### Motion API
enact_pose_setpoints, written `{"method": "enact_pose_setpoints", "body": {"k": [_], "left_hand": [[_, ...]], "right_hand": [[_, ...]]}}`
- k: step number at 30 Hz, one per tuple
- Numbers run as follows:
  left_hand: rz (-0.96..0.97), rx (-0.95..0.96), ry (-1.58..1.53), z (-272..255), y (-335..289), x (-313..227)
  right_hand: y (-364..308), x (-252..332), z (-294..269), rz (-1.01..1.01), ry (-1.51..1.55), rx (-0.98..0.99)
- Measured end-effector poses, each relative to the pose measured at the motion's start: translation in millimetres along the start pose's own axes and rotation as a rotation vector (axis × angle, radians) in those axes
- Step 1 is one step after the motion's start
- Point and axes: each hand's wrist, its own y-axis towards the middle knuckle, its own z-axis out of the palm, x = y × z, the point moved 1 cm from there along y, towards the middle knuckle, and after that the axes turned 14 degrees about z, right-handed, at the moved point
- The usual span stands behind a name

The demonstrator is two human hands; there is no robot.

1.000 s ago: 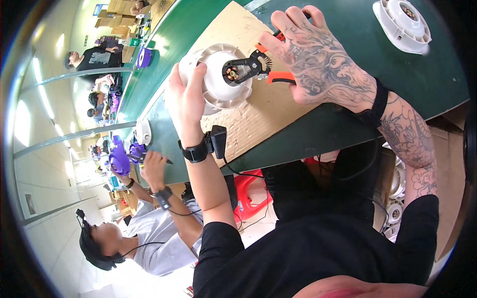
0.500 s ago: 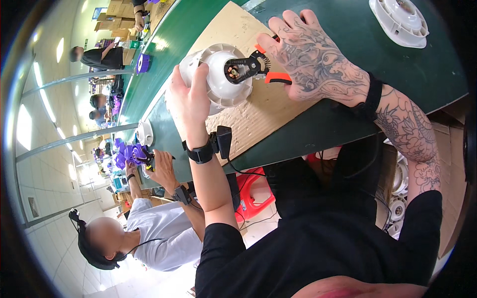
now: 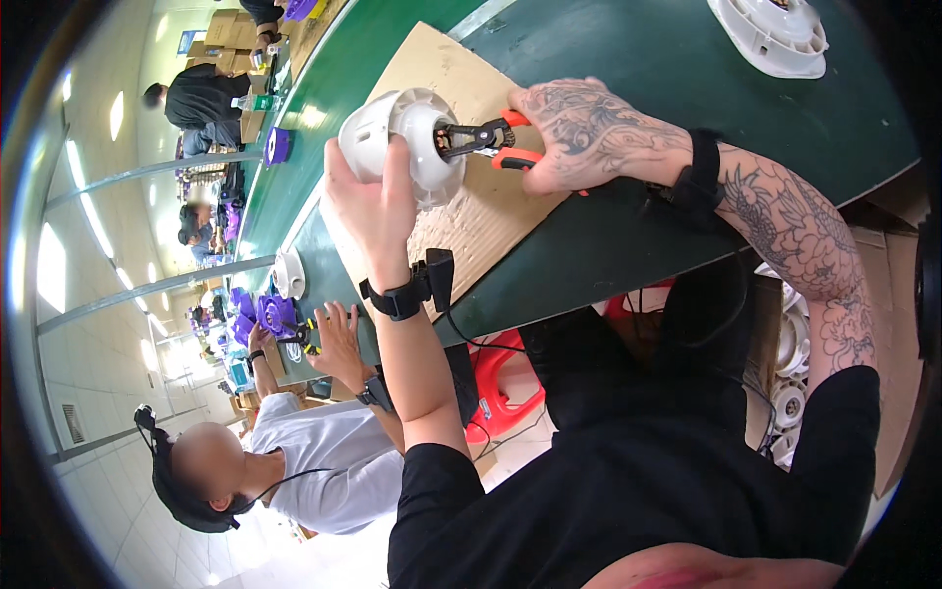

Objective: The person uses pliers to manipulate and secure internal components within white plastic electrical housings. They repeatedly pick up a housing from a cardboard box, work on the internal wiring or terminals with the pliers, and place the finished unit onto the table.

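My left hand (image 3: 378, 211) is wrapped round a white, ribbed, round plastic housing (image 3: 432, 177), which is tilted so its open end faces right. Copper-coloured bits show in that opening. In my right hand (image 3: 594, 133) is a pair of pliers with orange and black handles (image 3: 515, 159), looking like wire strippers. Their black jaws reach to the housing's opening; what the tips grip, if anything, is hidden. Beneath both hands lies a sheet of brown cardboard (image 3: 481, 231).
Another white housing (image 3: 775, 44) sits at the far right of the green bench (image 3: 628, 236). To my left a co-worker in a grey shirt (image 3: 339, 461) handles a purple part (image 3: 275, 312). A red stool (image 3: 502, 393) stands below the bench; a box at right holds several white parts (image 3: 788, 402).
The housing has turned its opening more to the right and shifted slightly left. My right hand and the pliers have moved a little lower and rotated. The co-worker's near hand has spread its fingers.
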Motion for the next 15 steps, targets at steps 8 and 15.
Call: {"method": "enact_pose_setpoints", "body": {"k": [8,15], "left_hand": [[0.434,-0.235,0.157,-18,-3,-10],[0.415,-0.243,0.134,-16,8,-17]], "right_hand": [[1,-7,1,0.007,1.006,0.674],[-14,-4,-4,-0.18,0.116,-0.297]]}}
